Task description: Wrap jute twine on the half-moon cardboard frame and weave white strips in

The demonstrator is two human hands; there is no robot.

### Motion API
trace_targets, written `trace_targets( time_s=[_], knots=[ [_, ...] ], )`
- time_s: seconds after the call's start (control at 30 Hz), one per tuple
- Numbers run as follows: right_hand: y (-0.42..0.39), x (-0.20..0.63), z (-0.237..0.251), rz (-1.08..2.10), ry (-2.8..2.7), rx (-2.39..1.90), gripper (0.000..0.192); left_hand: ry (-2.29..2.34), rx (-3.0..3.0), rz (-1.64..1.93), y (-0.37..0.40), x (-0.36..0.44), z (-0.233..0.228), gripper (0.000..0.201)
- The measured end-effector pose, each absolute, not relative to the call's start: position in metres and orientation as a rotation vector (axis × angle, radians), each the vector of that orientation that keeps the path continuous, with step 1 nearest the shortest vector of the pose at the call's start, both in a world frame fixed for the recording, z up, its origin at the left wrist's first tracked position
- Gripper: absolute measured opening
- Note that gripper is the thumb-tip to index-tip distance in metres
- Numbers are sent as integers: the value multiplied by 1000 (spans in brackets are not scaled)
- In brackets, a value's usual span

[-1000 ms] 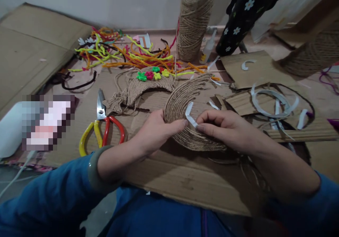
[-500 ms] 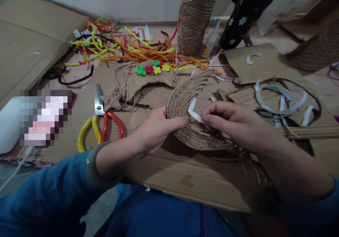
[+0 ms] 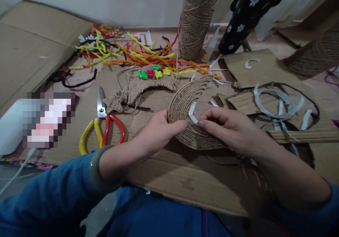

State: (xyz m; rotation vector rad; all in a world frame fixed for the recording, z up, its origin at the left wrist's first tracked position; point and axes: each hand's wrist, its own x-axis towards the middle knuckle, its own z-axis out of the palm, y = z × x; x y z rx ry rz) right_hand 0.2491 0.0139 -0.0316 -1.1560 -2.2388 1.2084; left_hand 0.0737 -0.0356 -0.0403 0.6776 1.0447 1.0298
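A crescent of coiled jute twine point(image 3: 182, 97) is tilted above the cardboard sheet point(image 3: 169, 180). My left hand point(image 3: 159, 129) grips its left edge, thumb pressed on the twine rows. Between thumb and fingertips my right hand point(image 3: 225, 126) pinches a bent white tape strip point(image 3: 193, 113), which lies along the crescent's inner edge. Behind it rests a smaller twine moon point(image 3: 148, 85) decorated with green, pink and yellow flowers point(image 3: 150, 73). A twine star point(image 3: 116, 102) lies beside that moon. Scissors point(image 3: 102, 120) with one yellow and one red handle lie to the left, open-bladed.
Colourful pipe cleaners point(image 3: 127, 52) are heaped at the back. A tall twine spool point(image 3: 197, 22) and a glue bottle point(image 3: 211, 46) stand behind the crescent. A roll of white tape point(image 3: 278, 97) lies among cardboard scraps at right. A blurred phone point(image 3: 50, 119) is at left.
My right hand has shifted slightly left, bringing the tape strip's lower end closer to the twine and my left thumb. The whole view has tilted a little.
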Motion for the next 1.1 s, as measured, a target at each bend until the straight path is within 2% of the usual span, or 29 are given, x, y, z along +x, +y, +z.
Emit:
trace_targets(
  time_s=[0.47,0.8,1.1],
  knots=[
    [15,248,-31,1241,-2282,-1090,23,1147,819,995,-36,72,-41,18],
    [14,247,-30,1062,-2438,-1165,21,1147,828,984,-37,74,-40,15],
    [12,248,-28,935,-2479,-983,19,1164,827,1002,-38,73,-40,17]
  ],
)
